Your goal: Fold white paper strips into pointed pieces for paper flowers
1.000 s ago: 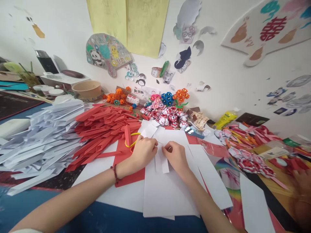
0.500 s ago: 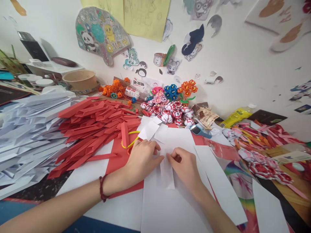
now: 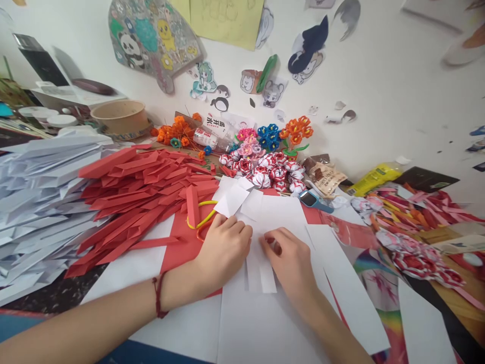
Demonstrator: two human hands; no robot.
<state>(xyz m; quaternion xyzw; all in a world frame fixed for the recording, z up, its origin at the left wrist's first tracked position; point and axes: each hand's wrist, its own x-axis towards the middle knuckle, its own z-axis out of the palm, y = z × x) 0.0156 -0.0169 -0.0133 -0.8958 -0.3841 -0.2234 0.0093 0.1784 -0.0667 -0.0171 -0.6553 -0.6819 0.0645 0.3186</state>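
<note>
A white paper strip point(image 3: 261, 277) lies over larger white sheets point(image 3: 250, 323) in front of me, its lower end showing between my hands. My left hand point(image 3: 226, 248), with a dark red cord bracelet at the wrist, has curled fingers at the strip's left edge; its thumb is mostly hidden. On the other side, my right hand point(image 3: 288, 255) pinches the strip's right edge between thumb and fingertips. Just beyond my left hand are small white paper pieces point(image 3: 232, 198) and yellow-handled scissors point(image 3: 206, 218), partly covered by a folded red strip point(image 3: 192, 206).
Piles of folded white strips point(image 3: 41, 202) and red strips point(image 3: 144, 197) spread on the left. Red-and-white paper flowers point(image 3: 265, 169) sit at the back near the wall. A blue watch point(image 3: 313, 200) and more white sheets point(image 3: 346, 283) lie to the right.
My left thumb, stretched toward the right hand before, is now tucked in as the fingers curl. The strip's lower end looks wider, with a second edge showing. The view has shifted slightly.
</note>
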